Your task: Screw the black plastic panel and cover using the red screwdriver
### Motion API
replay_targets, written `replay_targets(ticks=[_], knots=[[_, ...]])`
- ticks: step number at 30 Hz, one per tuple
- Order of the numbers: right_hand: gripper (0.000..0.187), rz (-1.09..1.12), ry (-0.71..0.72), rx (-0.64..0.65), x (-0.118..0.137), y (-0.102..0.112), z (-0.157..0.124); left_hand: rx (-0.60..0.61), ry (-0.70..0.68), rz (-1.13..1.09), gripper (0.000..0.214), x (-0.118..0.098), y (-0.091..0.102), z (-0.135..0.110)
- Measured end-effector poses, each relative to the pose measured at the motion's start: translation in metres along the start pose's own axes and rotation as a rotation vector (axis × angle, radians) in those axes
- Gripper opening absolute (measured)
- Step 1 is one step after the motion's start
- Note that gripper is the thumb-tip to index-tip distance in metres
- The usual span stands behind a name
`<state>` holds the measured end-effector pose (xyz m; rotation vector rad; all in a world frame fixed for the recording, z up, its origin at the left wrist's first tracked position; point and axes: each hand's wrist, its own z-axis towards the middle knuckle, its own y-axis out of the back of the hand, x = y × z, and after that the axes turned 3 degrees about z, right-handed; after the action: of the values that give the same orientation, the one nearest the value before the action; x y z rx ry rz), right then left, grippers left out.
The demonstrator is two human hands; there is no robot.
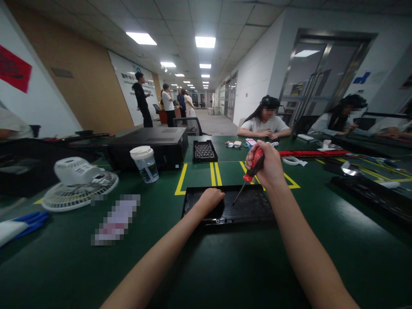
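My right hand [268, 165] is wrapped round the handle of a red-and-black screwdriver [257, 160]. Its thin metal shaft slants down and left, the tip over a flat black panel [247, 205] with a raised rim. That panel lies on the green table in front of me. At its left half my left hand [210, 200] rests with curled fingers, whose grip is hidden from view. Below that hand, along the near rim, a small metallic part [210, 220] shows. Beyond the panel stands a black tray [205, 151] of small shiny pieces.
To the left are a lidded clear cup [146, 165], a white fan [79, 182], a blue-and-white glove [27, 225] and a black computer case [148, 146]. A roll of tape [292, 161] and a long black part [373, 199] lie right. A person [265, 120] sits opposite.
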<state>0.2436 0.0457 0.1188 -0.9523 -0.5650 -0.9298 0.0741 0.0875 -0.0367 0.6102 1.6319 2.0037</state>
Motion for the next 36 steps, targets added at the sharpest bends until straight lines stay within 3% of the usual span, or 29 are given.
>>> replay_targets(ticks=[10,19,20,23,28,36], knots=[[0.025,0.053,0.014,-0.003,0.004,-0.006,-0.005,-0.196,0.104,-0.277,0.018,0.002,0.014,-0.012],[0.027,0.156,0.029,0.033,0.017,-0.019,-0.017,-0.273,0.075,-0.566,0.016,-0.023,0.043,-0.052],[0.027,0.172,0.034,0.041,0.019,-0.021,-0.018,-0.284,0.086,-0.689,0.017,-0.025,0.046,-0.058],[0.026,0.214,0.039,0.076,0.023,-0.024,-0.022,-0.252,0.172,-0.98,0.017,-0.03,0.054,-0.073],[0.027,0.249,0.032,0.119,0.028,-0.028,-0.028,-0.178,0.373,-1.248,0.02,-0.031,0.062,-0.092],[0.025,0.286,0.03,0.158,0.026,-0.03,-0.03,-0.185,0.55,-1.607,0.022,-0.041,0.053,-0.112]])
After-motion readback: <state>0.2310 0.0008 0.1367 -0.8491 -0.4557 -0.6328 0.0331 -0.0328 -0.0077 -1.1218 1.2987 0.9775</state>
